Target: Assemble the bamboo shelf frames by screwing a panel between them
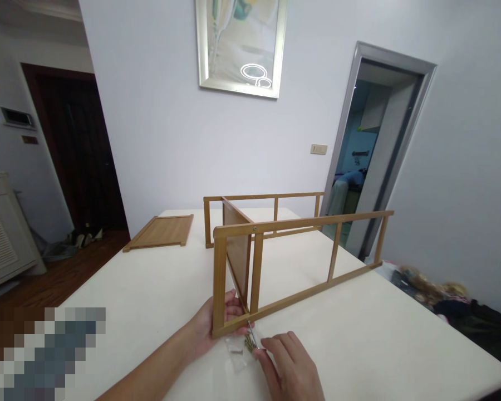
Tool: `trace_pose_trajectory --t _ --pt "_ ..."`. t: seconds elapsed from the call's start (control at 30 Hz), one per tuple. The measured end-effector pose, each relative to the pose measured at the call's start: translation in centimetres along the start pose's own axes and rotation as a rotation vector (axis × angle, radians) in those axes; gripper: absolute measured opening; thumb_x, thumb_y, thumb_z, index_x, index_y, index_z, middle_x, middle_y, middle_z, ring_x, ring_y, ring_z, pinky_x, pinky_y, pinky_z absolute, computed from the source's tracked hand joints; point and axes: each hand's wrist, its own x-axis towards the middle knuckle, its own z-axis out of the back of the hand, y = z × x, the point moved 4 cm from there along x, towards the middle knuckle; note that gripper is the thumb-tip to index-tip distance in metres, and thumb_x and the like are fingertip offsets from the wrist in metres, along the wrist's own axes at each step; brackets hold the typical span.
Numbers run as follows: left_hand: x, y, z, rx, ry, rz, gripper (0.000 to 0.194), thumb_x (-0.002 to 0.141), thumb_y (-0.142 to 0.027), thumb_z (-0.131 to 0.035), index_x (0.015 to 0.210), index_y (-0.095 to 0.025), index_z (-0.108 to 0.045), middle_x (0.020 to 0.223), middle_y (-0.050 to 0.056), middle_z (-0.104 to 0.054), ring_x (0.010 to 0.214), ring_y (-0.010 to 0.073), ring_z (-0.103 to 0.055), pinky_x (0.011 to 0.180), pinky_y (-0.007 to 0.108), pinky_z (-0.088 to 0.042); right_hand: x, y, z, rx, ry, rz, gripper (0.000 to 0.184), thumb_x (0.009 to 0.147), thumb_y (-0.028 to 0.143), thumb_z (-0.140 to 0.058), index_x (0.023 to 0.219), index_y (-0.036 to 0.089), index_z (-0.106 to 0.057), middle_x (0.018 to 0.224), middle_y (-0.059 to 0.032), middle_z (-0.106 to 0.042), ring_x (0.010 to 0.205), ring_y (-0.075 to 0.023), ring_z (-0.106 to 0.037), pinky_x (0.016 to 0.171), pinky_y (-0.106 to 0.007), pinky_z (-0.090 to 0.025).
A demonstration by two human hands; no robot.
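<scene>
A wooden shelf frame [294, 298] lies on its side on the white table, with a wooden shelf panel [237, 245] standing crosswise between its two side ladders. My left hand [221, 314] is wrapped round the near lower rail, beside the panel's bottom corner, its fingers partly behind the wood. Between the thumb and fingers of my right hand [290, 365] is a thin silver hex key [254, 335], its tip at the rail where the panel meets it. Under the key, several brass-coloured screws [249, 342] lie by a clear plastic bag [239, 362].
Another wooden panel [161, 231] lies flat at the table's far left. The white table [401, 328] reaches to the wall, where a framed picture [241, 50] hangs. A doorway stands behind on the right. Piled clothes [463, 312] are beyond the table's right edge.
</scene>
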Motion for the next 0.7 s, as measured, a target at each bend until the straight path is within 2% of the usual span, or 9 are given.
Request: trace_pose_trajectory --t 0.17,0.4,0.57,0.7 --pt "0.0 -0.1 -0.1 0.015 -0.032 -0.002 0.027 0.088 -0.037 -0.059 0.086 -0.010 -0.062 0.076 0.013 -0.072 0.073 0.0286 -0.073 0.062 0.036 -0.059 0.3 0.7 0.4 -0.130 -0.051 0.040 0.019 0.093 0.019 -0.054 0.074 0.020 -0.054 0.063 -0.0018 -0.056 0.058 -0.0165 -0.052 0.056 -0.029 -0.040" --pt "-0.3 -0.2 -0.4 0.026 -0.052 -0.013 0.029 0.089 -0.037 -0.058 0.086 -0.008 -0.063 0.078 0.013 -0.073 0.072 0.0281 -0.073 0.060 0.034 -0.059 0.4 0.9 0.2 -0.137 -0.044 0.075 0.026 0.094 0.017 -0.049 0.069 0.021 -0.049 0.060 -0.0009 -0.053 0.055 -0.0151 -0.051 0.051 -0.027 -0.037" --pt "-0.4 -0.2 -0.5 0.029 -0.046 0.000 0.031 0.089 -0.037 -0.057 0.086 -0.007 -0.063 0.077 0.014 -0.073 0.072 0.0284 -0.073 0.060 0.034 -0.059 0.0 0.5 -0.5 -0.047 0.045 0.000 0.025 0.095 0.019 -0.049 0.070 0.022 -0.048 0.062 -0.0008 -0.054 0.057 -0.0142 -0.054 0.052 -0.025 -0.038" --pt "-0.5 -0.3 -0.5 0.037 -0.046 -0.005 0.031 0.090 -0.037 -0.056 0.086 -0.007 -0.063 0.077 0.015 -0.073 0.074 0.0297 -0.074 0.060 0.035 -0.059 -0.6 -0.1 -1.5 0.031 0.003 -0.066 0.032 0.099 0.028 -0.040 0.068 0.022 -0.047 0.059 -0.0001 -0.051 0.055 -0.0132 -0.052 0.049 -0.024 -0.035"
